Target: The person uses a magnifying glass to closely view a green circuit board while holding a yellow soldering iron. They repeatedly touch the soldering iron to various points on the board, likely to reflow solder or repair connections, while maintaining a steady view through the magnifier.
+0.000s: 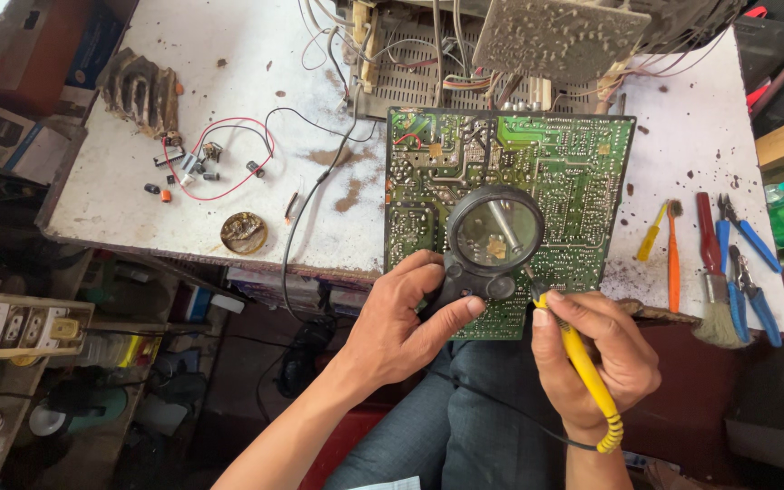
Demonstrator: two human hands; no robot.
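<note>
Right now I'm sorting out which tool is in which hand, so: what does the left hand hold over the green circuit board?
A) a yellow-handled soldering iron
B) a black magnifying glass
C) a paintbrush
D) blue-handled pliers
B: the left hand grips the black magnifying glass over the circuit board, while the right hand holds the yellow soldering iron.

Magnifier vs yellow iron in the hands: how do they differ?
The magnifier is black with a round lens, held by the left hand flat over the green circuit board. The soldering iron is yellow and slim, held pen-like by the right hand, tip slanting under the lens. Both are aimed at the same spot on the board.
</note>
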